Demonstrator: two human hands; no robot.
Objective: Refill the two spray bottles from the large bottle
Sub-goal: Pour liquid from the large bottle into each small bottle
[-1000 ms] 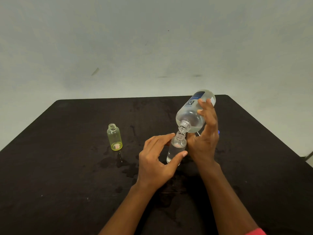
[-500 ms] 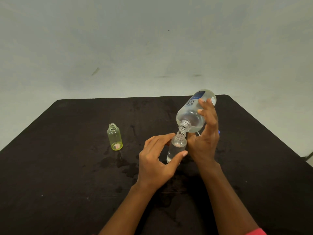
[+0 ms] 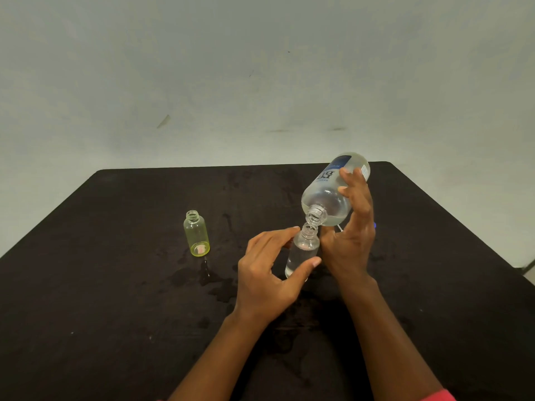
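Head: large bottle (image 3: 326, 197) above small bottle (image 3: 302, 251) (perhaps touching)

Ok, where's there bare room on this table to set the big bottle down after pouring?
Bare: the right side of the table past your right hand, and the left side beyond the yellow bottle. Crowded: the middle, around the clear bottle, with wet patches near the yellow one.

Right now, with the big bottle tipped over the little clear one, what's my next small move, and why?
Probably tilt the large clear blue-labelled bottle back slightly with the right hand: its mouth sits above the narrow neck of the small clear bottle the left hand pinches, and wet patches mark the black table.
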